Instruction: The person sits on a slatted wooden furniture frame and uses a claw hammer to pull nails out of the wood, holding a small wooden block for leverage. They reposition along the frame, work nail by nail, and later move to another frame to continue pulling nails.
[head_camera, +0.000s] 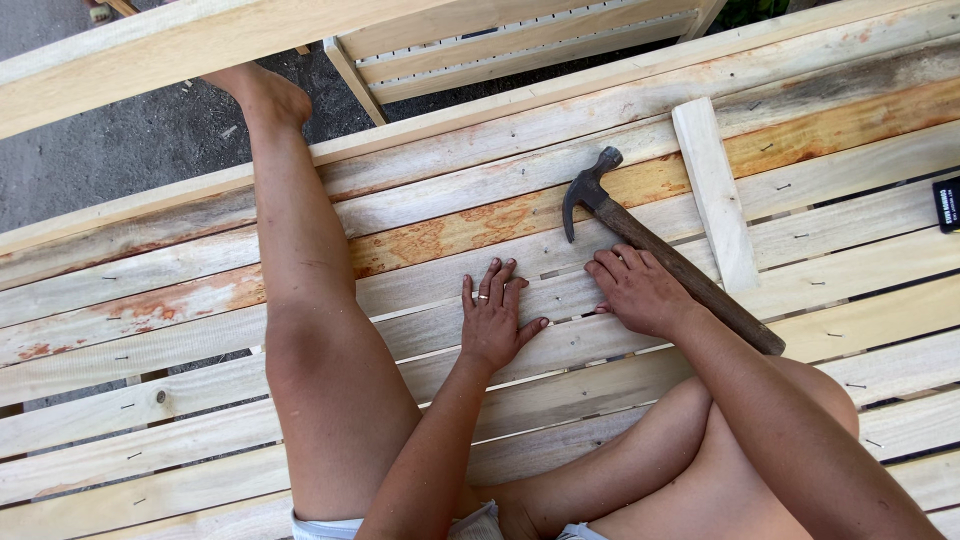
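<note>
A: What is seen under the hands?

B: A slatted wooden platform (800, 250) of pale, rough-sawn boards is seen, with narrow gaps between them. Orange-brown stains are carried by several boards, and small dark nail heads are dotted along them.

A: How is the left hand (492, 318) held?

B: It is laid flat, palm down, on a pale slat, with the fingers extended and slightly spread. Nothing is gripped by it. A thin ring (483, 297) is worn on 1 finger.

A: And the right hand (638, 290)?

B: It is rested just beside the left, with the fingers curled down onto the same stretch of boards. The fingertips are pressed to the wood; nothing is seen pinched, though the palm side is hidden.

A: Where is the hammer (655, 250) found?

B: It is laid diagonally on the slats. The dark metal claw head is pointed away from the person, and the worn brown wooden handle is run behind the right hand and wrist. It is not grasped.

A: Anything else nearby?

B: A short, loose, pale wooden strip (714, 190) is laid across the boards right of the hammer. 1 bare leg (300, 300) is stretched along the slats at the left.
</note>
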